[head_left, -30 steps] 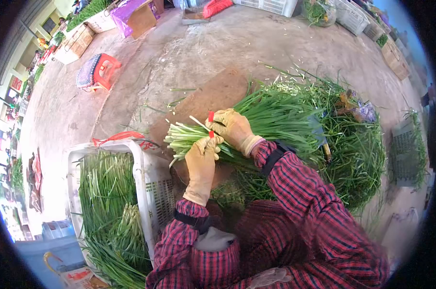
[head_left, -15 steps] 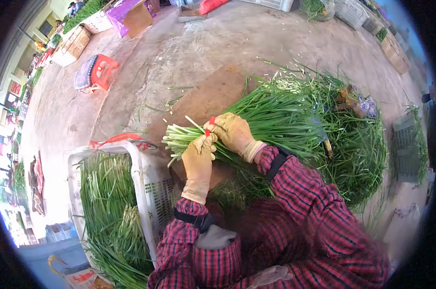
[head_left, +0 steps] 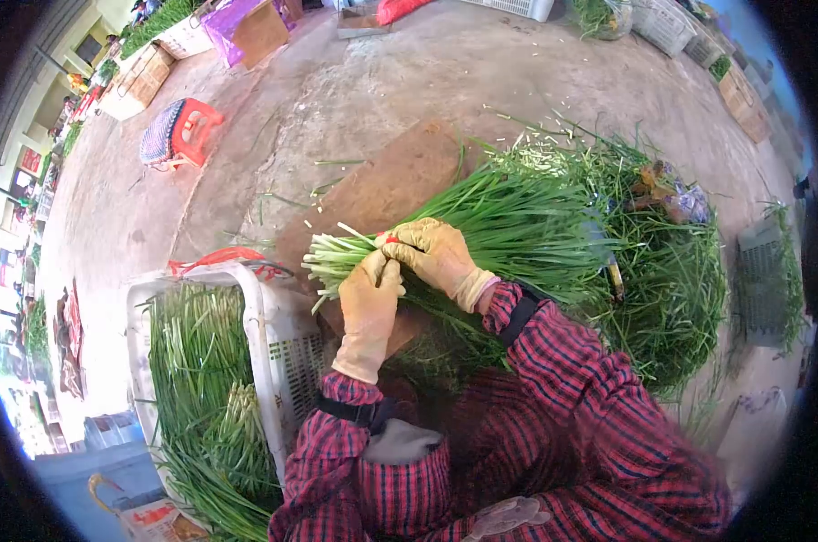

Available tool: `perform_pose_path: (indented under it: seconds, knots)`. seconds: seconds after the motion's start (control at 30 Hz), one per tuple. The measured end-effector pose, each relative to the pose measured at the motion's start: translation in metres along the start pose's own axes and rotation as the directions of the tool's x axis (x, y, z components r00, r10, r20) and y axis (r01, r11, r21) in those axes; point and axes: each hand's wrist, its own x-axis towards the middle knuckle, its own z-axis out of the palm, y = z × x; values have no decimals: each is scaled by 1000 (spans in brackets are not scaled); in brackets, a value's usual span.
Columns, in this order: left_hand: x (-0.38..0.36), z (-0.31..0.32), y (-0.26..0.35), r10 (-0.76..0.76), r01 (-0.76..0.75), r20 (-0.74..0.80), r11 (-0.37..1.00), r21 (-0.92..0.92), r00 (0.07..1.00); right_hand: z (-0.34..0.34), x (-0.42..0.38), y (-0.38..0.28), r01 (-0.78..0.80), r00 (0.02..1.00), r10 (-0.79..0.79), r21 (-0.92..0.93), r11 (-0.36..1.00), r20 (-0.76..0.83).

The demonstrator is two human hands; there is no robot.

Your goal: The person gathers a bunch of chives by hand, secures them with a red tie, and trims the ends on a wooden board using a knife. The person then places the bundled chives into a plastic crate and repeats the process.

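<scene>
Chive bundle (head_left: 481,226): a thick sheaf of long green stalks lying across the person's lap area, pale cut ends pointing away to the left of both hands, leafy tops fanning out to the right past the right wrist.
Left hand (head_left: 370,294): gloved in tan, closed around the bundle just behind the pale ends, fingers wrapped over the top of the stalks.
Right hand (head_left: 436,253): also gloved, clamped on the same bundle right beside the left hand, the two gloves touching at the fingertips.
Red band (head_left: 386,240): a small strip of red showing between the two sets of fingertips, on top of the stalks; how it sits around the bundle cannot be made out.
Brown board (head_left: 391,181): flat on the concrete just beyond the hands, under the pale ends of the bundle.
Loose chive pile (head_left: 671,280): heaped on the ground to the right of the right hand, well past the forearm.
White crate (head_left: 264,343): just left of the left forearm, holding finished green bunches laid lengthwise.
Red stool (head_left: 179,131): far ahead and to the left of the hands, standing alone on the concrete.
Sleeves (head_left: 562,379): red plaid on both arms, with dark cuffs at the wrists.
</scene>
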Motion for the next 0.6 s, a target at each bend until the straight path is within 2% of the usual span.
perform_pose_path:
  seconds: [0.03, 0.07, 0.13, 0.17, 0.2, 0.27, 0.33, 0.37, 0.4, 0.43, 0.47, 0.53, 0.57, 0.6]
  knots:
    - [-5, -4, 8, -93, 105, 75, 979, -173, 993, -1, 0, -1, -5, 1000, 5, -1, 1000, 16]
    - [-10, -6, 12, -96, 108, 78, 979, -175, 992, -2, -2, -1, -12, 999, 12, -5, 1000, 32]
    - [-24, -18, 17, -199, 235, 125, 838, -492, 972, -2, -2, 0, 2, 1000, -1, -11, 1000, 22]
    - [-27, -31, 19, -274, 324, 176, 852, -412, 945, -2, -3, 0, 22, 1000, -22, -13, 1000, 14]
    - [-29, -49, 17, -287, 347, 218, 879, -327, 933, -2, -3, -2, 20, 1000, -20, -11, 1000, 17]
    - [-38, -80, -21, -307, 457, 381, 792, -406, 872, -3, -1, -8, 7, 1000, -6, 11, 1000, -31]
    - [-47, -67, -33, -340, 580, 514, 690, -433, 788, -1, -2, -14, 4, 1000, -4, 2, 1000, -20]
    - [-52, -52, -29, -438, 649, 503, 651, -393, 745, 0, -3, -17, -24, 1000, 24, -35, 999, -2]
    - [-52, -42, -30, -434, 640, 492, 651, -408, 755, 0, -4, -21, -50, 999, 51, -77, 996, 11]
    - [-49, -32, -36, -324, 602, 525, 590, -538, 787, 1, -5, -29, 26, 1000, -26, -16, 1000, 3]
    - [-49, -26, -41, -208, 563, 541, 507, -653, 815, 3, -8, -38, 37, 999, -37, -17, 999, 13]
    - [-54, -21, -30, -178, 511, 495, 499, -700, 851, -3, -10, -67, 47, 998, -48, 36, 998, 28]
    - [-57, -18, -22, -128, 365, 351, 508, -780, 928, -5, -9, -76, 134, 991, -133, -43, 990, 31]
    - [-59, -18, -19, -83, 213, 199, 508, -835, 977, -8, -4, -90, 141, 990, -139, -48, 989, 37]
